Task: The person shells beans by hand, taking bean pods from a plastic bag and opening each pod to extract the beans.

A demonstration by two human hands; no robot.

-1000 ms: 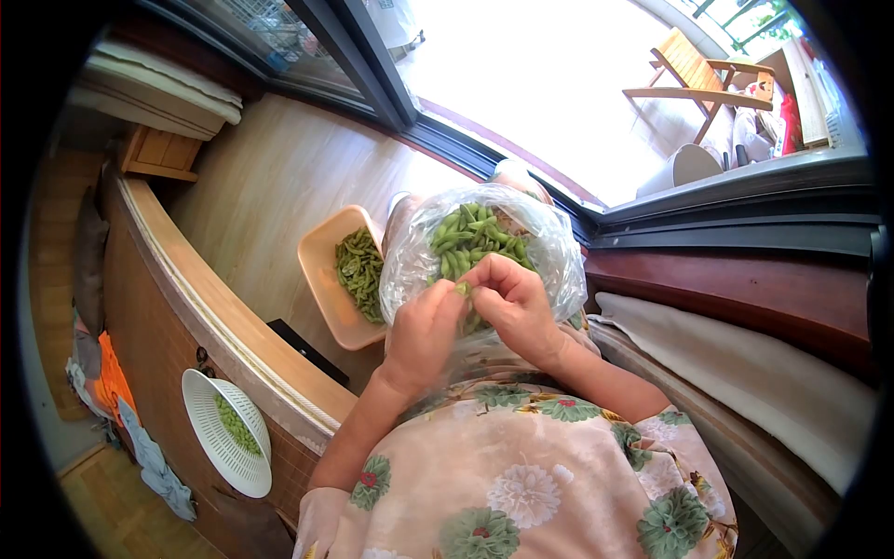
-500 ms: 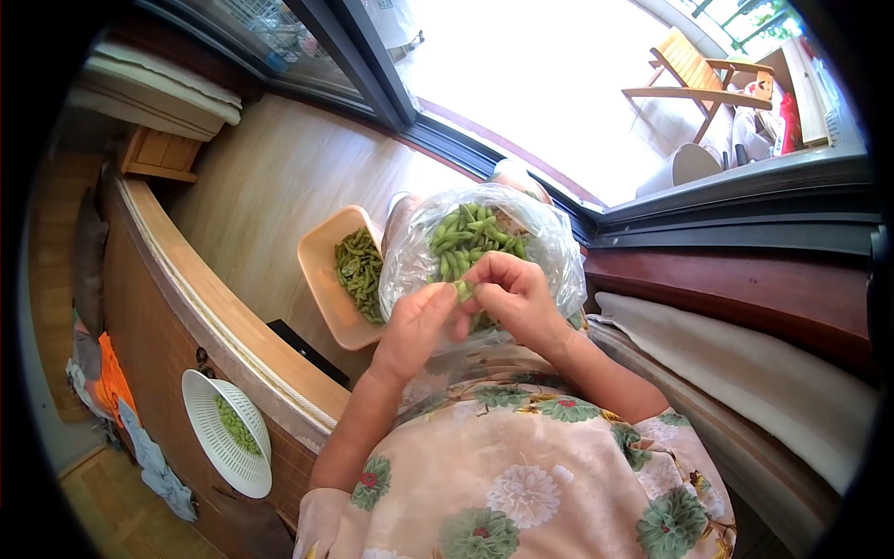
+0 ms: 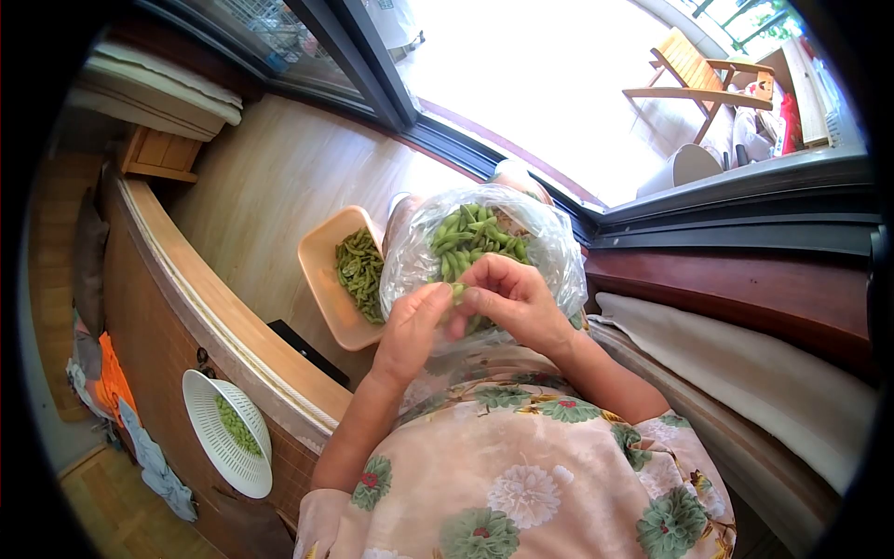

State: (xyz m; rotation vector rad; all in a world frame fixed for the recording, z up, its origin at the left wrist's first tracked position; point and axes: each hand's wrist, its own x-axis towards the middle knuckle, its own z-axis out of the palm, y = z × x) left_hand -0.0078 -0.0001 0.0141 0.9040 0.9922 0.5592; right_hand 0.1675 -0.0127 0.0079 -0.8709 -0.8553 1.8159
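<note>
Left hand [image 3: 410,326] has edged slightly outward, green pod [image 3: 457,291] at its fingertips [image 3: 440,294].

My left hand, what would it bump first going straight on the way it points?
Past the green pod it touches, your left hand would probably meet your right hand first; depth is unclear.
</note>
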